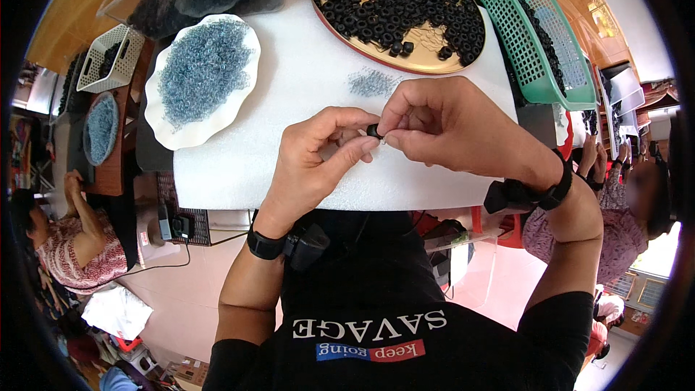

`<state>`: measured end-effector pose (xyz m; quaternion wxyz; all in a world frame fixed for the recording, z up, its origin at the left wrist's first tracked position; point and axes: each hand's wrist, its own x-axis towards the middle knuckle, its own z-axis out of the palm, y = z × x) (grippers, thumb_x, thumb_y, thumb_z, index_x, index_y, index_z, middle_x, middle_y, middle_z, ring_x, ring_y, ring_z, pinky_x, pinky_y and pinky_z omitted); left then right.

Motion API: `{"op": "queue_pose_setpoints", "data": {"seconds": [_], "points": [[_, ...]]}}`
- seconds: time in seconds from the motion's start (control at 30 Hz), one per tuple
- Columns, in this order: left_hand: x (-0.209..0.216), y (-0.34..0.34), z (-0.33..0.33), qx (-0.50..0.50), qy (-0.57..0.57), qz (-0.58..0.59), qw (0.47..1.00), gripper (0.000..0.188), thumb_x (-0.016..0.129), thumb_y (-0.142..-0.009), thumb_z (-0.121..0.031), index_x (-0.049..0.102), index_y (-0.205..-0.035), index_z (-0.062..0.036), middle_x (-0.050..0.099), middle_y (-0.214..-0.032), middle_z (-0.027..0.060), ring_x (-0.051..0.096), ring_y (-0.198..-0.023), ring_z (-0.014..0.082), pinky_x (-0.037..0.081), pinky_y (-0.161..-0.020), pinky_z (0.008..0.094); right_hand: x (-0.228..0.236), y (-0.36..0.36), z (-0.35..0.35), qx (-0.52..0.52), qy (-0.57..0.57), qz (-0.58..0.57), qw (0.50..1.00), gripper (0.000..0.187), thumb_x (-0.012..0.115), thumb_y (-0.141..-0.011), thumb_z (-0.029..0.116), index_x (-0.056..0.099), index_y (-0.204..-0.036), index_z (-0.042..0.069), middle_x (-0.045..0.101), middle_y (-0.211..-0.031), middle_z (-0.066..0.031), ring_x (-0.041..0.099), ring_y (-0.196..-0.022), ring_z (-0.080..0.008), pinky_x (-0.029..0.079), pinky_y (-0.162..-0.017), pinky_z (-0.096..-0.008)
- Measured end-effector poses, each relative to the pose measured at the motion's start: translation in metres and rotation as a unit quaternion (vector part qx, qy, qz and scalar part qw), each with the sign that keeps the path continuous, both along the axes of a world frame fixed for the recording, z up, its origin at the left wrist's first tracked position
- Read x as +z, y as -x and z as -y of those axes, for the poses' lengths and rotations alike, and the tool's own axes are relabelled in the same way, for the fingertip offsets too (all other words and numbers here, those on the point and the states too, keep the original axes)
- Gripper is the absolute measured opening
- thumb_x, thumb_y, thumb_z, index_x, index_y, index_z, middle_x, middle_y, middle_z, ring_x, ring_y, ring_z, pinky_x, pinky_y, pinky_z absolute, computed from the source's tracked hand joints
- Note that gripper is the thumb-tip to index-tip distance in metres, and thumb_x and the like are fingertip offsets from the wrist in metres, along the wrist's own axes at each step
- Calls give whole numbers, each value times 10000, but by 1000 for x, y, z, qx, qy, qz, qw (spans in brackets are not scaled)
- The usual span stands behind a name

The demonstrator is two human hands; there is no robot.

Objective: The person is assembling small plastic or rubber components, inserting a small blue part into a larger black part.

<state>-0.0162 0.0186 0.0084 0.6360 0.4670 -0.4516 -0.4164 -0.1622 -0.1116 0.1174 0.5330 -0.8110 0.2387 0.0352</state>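
A small black ring-shaped part (373, 130) is between my two hands, above the near half of the white foam sheet (289, 43). The thumb and index finger of my left hand (308, 156) close on its left side. From the right, the fingertips of my right hand (456, 127) pinch together against the part; a tiny pale bit shows below them, too small to name. Just beyond my hands lies a little heap of clear bluish pieces (373, 82). Farther off, a round gold tray (427, 36) carries many more black ring-shaped parts (362, 18).
A scalloped white plate (252, 54) heaped with clear bluish pieces stands at left. Behind it is a clear bin (271, 0) of dark parts. A green basket (532, 22) borders the right side. Other people sit at left (79, 239) and right (601, 224).
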Motion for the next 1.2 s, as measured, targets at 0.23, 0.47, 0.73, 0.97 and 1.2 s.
{"op": "queue_pose_setpoints", "data": {"seconds": [0.23, 0.47, 0.73, 0.97, 1.2], "points": [[1, -8, -3, -35, -8, -51, 998, 240, 669, -888, -49, 622, -1116, 9, 698, -944, 97, 651, -751, 114, 524, -643, 234, 3, -3, 9, -16, -61, -2, 998, 135, 647, -883, 115, 658, -963, 6, 655, -780, -32, 594, -618, -65, 507, -538, -194], [0, -8, -2, -47, 19, -98, 994, 260, 667, -895, -67, 608, -1136, 10, 694, -977, 103, 655, -751, 117, 518, -628, 232, 20, -18, 8, 22, -18, -8, 1000, 157, 650, -877, 128, 653, -973, 4, 640, -746, -25, 590, -593, -67, 495, -530, -190], [-2, -8, -2, -40, 21, -84, 995, 221, 647, -909, -58, 618, -1119, 4, 695, -928, 84, 655, -742, 108, 480, -595, 208, 1, -20, 9, -8, -65, -33, 997, 162, 695, -881, 113, 607, -966, 7, 638, -768, -9, 568, -615, -43, 475, -508, -187], [0, -9, -6, -44, -5, -87, 995, 233, 640, -901, -13, 615, -1131, 17, 673, -959, 101, 649, -773, 125, 498, -631, 228, -23, -9, 18, -74, -244, -47, 966, 286, 745, -857, 239, 584, -948, 21, 594, -722, 2, 555, -597, -60, 447, -515, -190], [1, -9, -4, -48, 10, -100, 994, 240, 629, -904, -1, 595, -1140, 31, 681, -1017, 141, 651, -798, 134, 535, -680, 241, 27, -1, 54, -69, -1, -50, 996, 256, 674, -914, 285, 654, -947, 32, 569, -662, 27, 545, -552, -44, 477, -499, -192]]}}
